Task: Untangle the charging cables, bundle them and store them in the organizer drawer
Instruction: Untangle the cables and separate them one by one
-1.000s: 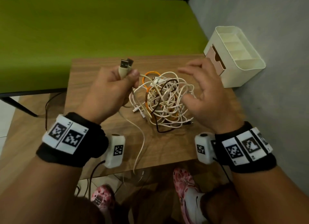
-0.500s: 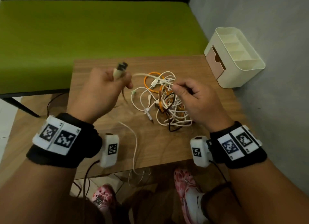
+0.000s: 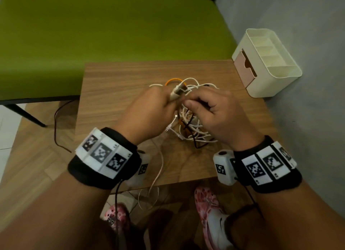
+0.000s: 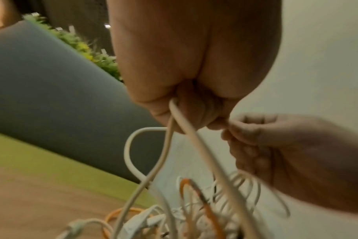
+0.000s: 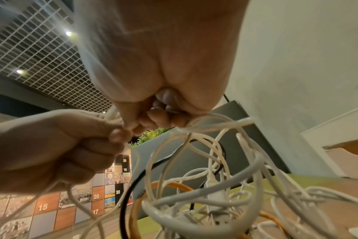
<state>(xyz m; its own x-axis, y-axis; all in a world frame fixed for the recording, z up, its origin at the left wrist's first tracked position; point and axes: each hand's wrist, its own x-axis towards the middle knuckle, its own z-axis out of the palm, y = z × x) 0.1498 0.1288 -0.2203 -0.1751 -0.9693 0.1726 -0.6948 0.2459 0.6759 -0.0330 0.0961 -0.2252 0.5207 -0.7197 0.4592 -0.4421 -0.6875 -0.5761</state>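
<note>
The left hand [image 3: 149, 111] pinches a white plug [image 3: 176, 93]; the right hand [image 3: 211, 113] curls its fingers round loops of the tangle [image 3: 192, 126] on the table [image 3: 119, 85]. Risk: pulling apart tightens knots or drags the tangle off.

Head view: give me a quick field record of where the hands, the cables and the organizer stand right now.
left hand: grips a white cable near its plug ends, raised over the tangle
right hand: fingers curled round white loops, fingertips meeting the left hand
cable tangle: white, orange and black cables knotted on the wooden table
loose strand: one white cable trails off the near table edge
organizer: at the far right table corner, top compartments hold no cables
drawer: pink front, looks shut
bundled so far: nothing visible
</note>
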